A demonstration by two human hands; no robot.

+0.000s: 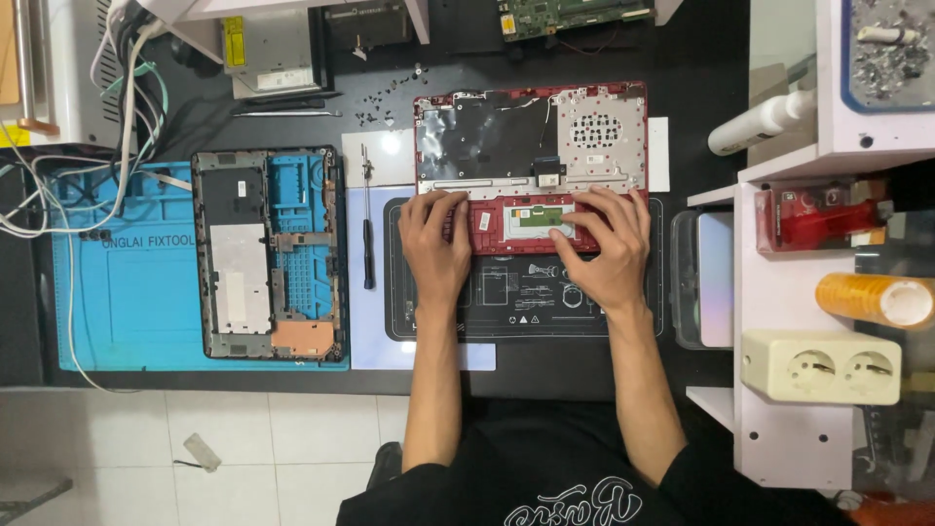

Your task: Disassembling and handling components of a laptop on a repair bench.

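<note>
Two bare hands of yours are working on the red laptop palm-rest shell [531, 156], which is lying inside-up on the black printed work mat [526, 302] in the middle of the black bench. Your left hand [435, 244] is pressing flat on the shell's near left edge, its fingers lying close together and gripping nothing. Your right hand [606, 248] is covering the near right edge, its fingers spreading a little, with the forefinger tip touching the pale rectangular touchpad plate [531, 220] set in the red frame. Neither hand is closing around anything.

Just left of the mat, a slim black-handled screwdriver [367, 219] is lying lengthwise, close beside your left hand but apart from it. Farther left, a dark grey laptop bottom cover [268, 255] is resting on the blue silicone repair mat [127, 292], well apart from both hands. A scatter of small black screws [390, 97] is sitting beyond the shell's far left corner, and a green circuit board [570, 15] is showing at the bench's far edge. To your right, a white shelf unit [779, 312] is carrying a cream double wall socket [823, 365], an amber roll of tape [877, 297] and a white plastic bottle [760, 122] lying on its side.
</note>
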